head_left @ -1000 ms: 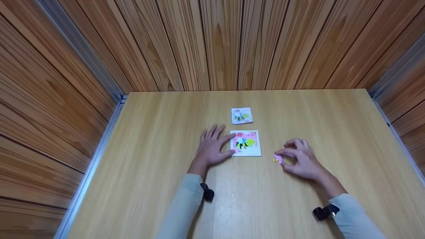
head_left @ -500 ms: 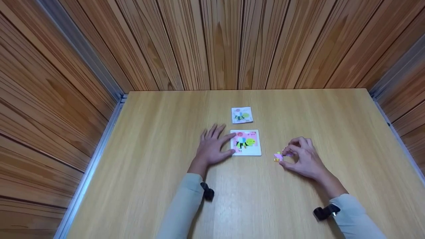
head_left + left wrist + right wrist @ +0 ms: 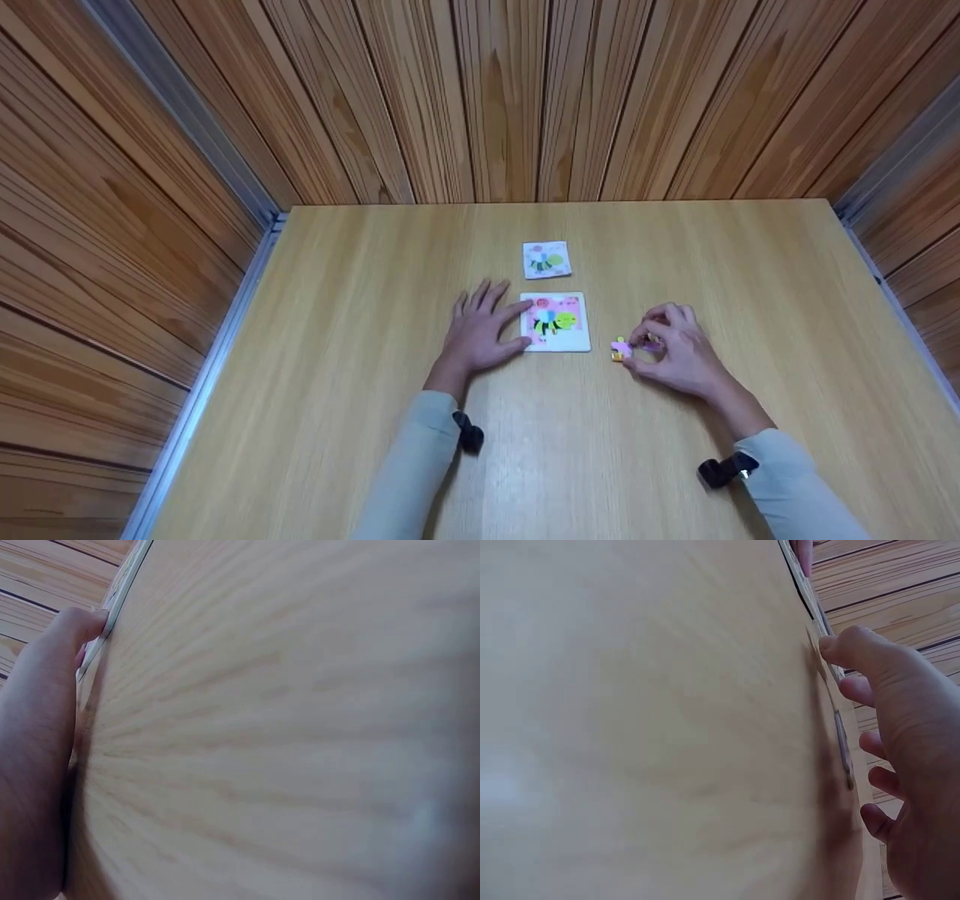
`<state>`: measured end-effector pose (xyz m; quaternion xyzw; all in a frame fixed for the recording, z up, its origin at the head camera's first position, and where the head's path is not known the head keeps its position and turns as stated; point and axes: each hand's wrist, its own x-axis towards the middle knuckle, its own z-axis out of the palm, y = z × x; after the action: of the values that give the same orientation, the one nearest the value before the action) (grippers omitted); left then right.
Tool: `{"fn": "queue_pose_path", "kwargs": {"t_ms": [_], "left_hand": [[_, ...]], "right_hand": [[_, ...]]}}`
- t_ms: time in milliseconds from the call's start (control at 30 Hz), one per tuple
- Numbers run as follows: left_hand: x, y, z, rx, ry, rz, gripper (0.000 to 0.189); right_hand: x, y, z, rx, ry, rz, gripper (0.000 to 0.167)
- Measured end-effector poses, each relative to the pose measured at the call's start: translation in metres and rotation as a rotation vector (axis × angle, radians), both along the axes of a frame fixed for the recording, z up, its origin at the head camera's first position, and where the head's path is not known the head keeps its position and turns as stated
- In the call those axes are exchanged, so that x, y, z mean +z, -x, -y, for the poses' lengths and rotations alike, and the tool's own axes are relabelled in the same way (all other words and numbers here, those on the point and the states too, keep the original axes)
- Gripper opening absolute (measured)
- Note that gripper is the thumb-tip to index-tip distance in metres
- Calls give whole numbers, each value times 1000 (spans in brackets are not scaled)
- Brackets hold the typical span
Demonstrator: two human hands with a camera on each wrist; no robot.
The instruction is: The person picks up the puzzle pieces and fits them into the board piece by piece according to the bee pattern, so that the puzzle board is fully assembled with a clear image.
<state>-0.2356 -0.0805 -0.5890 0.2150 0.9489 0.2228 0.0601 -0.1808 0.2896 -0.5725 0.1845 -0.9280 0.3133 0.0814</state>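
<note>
A square jigsaw puzzle (image 3: 562,344) lies flat mid-table, showing a green and black bee on pink, with bare white along its lower right. My left hand (image 3: 478,330) rests on the table beside it, fingers spread, thumb and index finger touching its left edge. To the puzzle's right, my right hand (image 3: 679,352) pinches a small pink and yellow puzzle piece (image 3: 620,349) between thumb and finger. Under that hand's curled fingers lies a second puzzle piece (image 3: 844,750), mostly hidden in the head view. In the left wrist view, the left thumb (image 3: 88,624) meets the board's edge.
A small card (image 3: 547,259) with the same bee picture lies just behind the puzzle. Wood-plank walls (image 3: 495,105) close off the back and sides of the wooden table (image 3: 375,300), and metal rails (image 3: 202,375) run along its sides.
My right hand shifts slightly left with the pinched piece, which now shows more fully at the fingertips. A second piece shows behind the fingers. The left hand and puzzle stay put.
</note>
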Motion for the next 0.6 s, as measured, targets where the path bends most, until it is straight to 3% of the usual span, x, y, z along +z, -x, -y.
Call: {"fn": "queue_pose_path", "kwargs": {"t_ms": [600], "left_hand": [[1,-1,-1,11,29,-3,75]], "right_hand": [[10,17,34,54,0,79,22]]}}
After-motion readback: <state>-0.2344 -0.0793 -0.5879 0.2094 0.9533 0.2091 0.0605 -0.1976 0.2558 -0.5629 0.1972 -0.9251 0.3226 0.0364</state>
